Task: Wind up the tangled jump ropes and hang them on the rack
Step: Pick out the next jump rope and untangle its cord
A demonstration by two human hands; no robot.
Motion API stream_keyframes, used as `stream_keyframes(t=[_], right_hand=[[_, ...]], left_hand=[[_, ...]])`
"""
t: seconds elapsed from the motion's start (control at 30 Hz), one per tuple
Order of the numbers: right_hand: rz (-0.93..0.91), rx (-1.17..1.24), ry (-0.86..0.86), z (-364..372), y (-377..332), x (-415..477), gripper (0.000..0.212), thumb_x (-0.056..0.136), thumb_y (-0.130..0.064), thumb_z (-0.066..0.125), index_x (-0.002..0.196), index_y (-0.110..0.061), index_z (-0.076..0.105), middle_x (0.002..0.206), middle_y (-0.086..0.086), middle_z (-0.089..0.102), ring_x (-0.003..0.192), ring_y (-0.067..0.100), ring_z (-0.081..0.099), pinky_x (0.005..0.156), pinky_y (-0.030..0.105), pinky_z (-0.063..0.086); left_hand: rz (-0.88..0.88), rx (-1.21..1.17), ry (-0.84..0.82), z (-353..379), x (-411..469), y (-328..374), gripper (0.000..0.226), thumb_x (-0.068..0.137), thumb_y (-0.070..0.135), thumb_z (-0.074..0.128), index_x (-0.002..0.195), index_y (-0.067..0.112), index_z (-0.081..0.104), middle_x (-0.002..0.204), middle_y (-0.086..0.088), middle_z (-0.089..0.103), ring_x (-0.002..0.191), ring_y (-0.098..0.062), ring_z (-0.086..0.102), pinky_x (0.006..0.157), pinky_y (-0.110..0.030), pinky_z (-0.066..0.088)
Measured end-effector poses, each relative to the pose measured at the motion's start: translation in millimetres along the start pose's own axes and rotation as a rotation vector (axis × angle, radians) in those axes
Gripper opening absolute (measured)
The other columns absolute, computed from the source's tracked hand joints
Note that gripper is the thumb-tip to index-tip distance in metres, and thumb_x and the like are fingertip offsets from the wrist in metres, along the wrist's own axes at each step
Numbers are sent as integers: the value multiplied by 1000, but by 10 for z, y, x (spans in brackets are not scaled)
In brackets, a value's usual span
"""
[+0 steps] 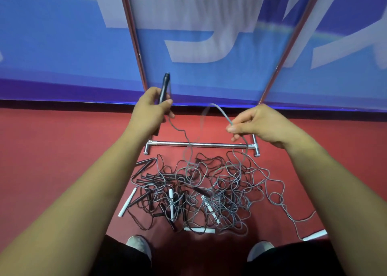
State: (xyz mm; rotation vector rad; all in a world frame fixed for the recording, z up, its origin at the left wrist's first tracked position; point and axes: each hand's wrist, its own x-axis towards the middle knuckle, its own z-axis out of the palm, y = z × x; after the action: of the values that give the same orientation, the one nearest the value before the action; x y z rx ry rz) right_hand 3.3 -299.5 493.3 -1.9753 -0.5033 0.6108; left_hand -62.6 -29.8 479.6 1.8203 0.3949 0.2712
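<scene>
A tangled pile of jump ropes (pixel 201 192), grey and black cords with black and white handles, lies on the red floor in front of my feet. My left hand (pixel 149 110) grips a black handle (pixel 165 85) that points up. From it a grey cord (pixel 182 135) trails down into the pile. My right hand (pixel 255 125) pinches the same grey cord between thumb and fingers, a loop arching up between the hands. The chrome rack (pixel 199 144) stands just behind the pile, its two poles rising up.
A blue banner wall (pixel 62 45) with large white characters stands directly behind the rack. One white handle (pixel 315 235) lies apart at the right, on a long grey cord. My two shoes (pixel 139 246) are at the bottom edge.
</scene>
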Motion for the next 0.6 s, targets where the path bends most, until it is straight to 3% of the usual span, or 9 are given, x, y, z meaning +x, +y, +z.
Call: stream_keyframes(t=[0.1, 0.13, 0.2, 0.27, 0.33, 0.43, 0.6], right_hand=[[-48, 4, -65, 150, -252, -60, 10, 80, -13, 80, 84, -4, 78, 63, 9, 69, 60, 17, 66, 68, 27, 54], [-61, -6, -83, 200, -303, -69, 12, 80, -13, 80, 85, -2, 77, 60, 7, 67, 57, 17, 63, 66, 29, 52], [-76, 2, -97, 249, -372, -78, 15, 81, -13, 79, 87, 0, 76, 59, 5, 65, 55, 16, 60, 63, 29, 49], [-80, 11, -82, 238, -392, -83, 15, 82, -13, 78, 87, 1, 75, 58, 5, 64, 54, 15, 57, 60, 27, 46], [-70, -12, -90, 212, -377, -97, 13, 83, -15, 78, 86, -2, 76, 59, 4, 64, 55, 15, 56, 58, 26, 45], [-58, -39, -156, 255, -333, -129, 12, 84, -17, 78, 85, -5, 77, 62, 6, 65, 56, 16, 56, 59, 26, 45], [-13, -82, -174, 276, -62, -51, 11, 87, -17, 75, 86, -7, 74, 64, 3, 65, 57, 8, 57, 60, 19, 45]], left_hand=[[49, -232, -301, 107, -137, 159, 13, 98, -3, 52, 97, 10, 52, 113, -8, 72, 55, -15, 60, 52, -22, 42], [48, -274, -411, 152, -187, 195, 12, 99, -3, 51, 99, 9, 51, 109, -8, 73, 54, -16, 58, 51, -21, 41], [33, -246, -591, 206, -278, 231, 6, 99, 0, 51, 102, 6, 50, 80, 0, 72, 50, -12, 54, 50, -18, 40], [13, -182, -674, 216, -312, 226, 11, 99, 7, 55, 107, 2, 51, 62, 5, 64, 47, -8, 48, 49, -17, 37], [-22, -217, -643, 221, -306, 228, 19, 96, 11, 62, 108, 2, 52, 64, 4, 66, 48, -10, 43, 48, -18, 35], [-94, -387, -506, 294, -294, 214, 23, 88, -1, 68, 94, 9, 48, 76, -7, 72, 46, -11, 42, 43, -18, 35], [-121, -575, -317, 380, -238, 267, 30, 90, -11, 60, 84, 13, 43, 67, -11, 68, 39, -7, 37, 39, -15, 30]])
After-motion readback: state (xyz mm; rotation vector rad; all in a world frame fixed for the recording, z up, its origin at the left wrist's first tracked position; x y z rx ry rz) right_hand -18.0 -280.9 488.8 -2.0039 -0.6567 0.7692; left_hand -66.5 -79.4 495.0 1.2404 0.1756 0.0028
